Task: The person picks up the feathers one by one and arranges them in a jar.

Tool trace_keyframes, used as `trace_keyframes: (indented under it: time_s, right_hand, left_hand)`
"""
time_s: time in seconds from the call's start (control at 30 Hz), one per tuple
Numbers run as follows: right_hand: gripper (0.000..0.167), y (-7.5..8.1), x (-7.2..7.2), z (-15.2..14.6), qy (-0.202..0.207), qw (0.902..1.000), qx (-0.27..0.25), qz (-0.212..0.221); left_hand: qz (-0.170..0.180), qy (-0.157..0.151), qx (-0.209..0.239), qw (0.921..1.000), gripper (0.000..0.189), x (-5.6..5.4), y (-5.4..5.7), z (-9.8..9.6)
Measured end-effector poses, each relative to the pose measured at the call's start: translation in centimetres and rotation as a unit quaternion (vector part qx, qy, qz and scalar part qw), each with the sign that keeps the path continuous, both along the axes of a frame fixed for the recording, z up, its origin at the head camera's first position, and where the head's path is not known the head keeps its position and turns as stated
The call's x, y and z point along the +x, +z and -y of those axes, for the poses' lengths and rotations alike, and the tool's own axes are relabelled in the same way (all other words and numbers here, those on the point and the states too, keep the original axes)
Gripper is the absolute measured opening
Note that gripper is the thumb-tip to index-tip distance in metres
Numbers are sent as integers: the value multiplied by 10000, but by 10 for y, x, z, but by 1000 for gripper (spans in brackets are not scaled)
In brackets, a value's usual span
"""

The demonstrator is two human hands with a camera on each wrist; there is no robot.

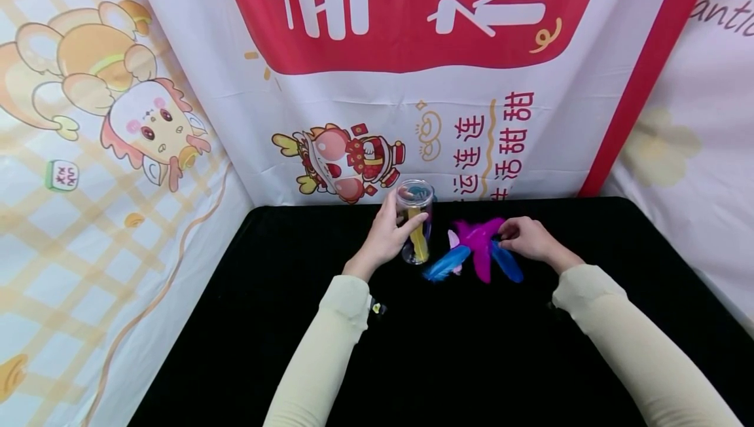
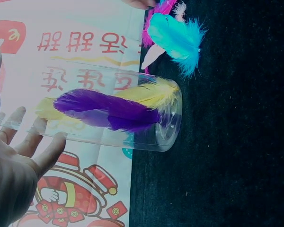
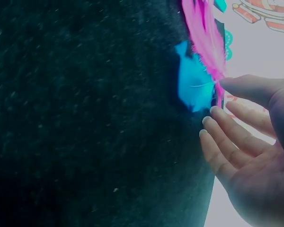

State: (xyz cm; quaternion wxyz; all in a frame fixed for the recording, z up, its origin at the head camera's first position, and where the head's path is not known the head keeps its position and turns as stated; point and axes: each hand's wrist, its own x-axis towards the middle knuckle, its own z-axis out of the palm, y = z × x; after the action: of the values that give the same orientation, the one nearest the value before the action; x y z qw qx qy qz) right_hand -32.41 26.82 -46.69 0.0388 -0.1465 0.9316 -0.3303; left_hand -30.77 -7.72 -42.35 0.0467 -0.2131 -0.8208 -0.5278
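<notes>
Upright on the black table, a clear plastic jar (image 1: pixel 415 243) holds a yellow feather (image 2: pixel 154 93) and a purple feather (image 2: pixel 109 111). My left hand (image 1: pixel 384 230) grips the jar near its top, thumb in front. To the right of the jar lies a small pile: magenta feathers (image 1: pixel 480 243), a blue feather (image 1: pixel 448 263) on the left, another blue feather (image 1: pixel 508 263) on the right, and a pale pink feather (image 1: pixel 453 239) partly hidden. My right hand (image 1: pixel 530 238) is at the pile's right end. In the right wrist view its thumb tip meets the magenta feather's end, apart from the loosely bent fingers.
A black cloth covers the table (image 1: pixel 459 361). Just behind the jar and feathers, a printed white and red curtain (image 1: pixel 353 99) hangs at the table's back edge. Patterned cloths hang along the left side (image 1: pixel 177 230) and right side (image 1: pixel 677 171).
</notes>
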Motion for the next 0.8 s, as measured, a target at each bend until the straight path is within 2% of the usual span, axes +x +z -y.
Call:
trace_keyframes:
  time_s: [0.33, 0.8]
  right_hand:
    - [38, -5, -2, 0, -57, 9994, 60, 324]
    - [38, -8, -3, 5, -112, 9993, 132, 340]
  left_hand:
    - [30, -23, -13, 10000, 78, -1, 0, 0]
    - [92, 4, -40, 9999, 77, 0, 1, 0]
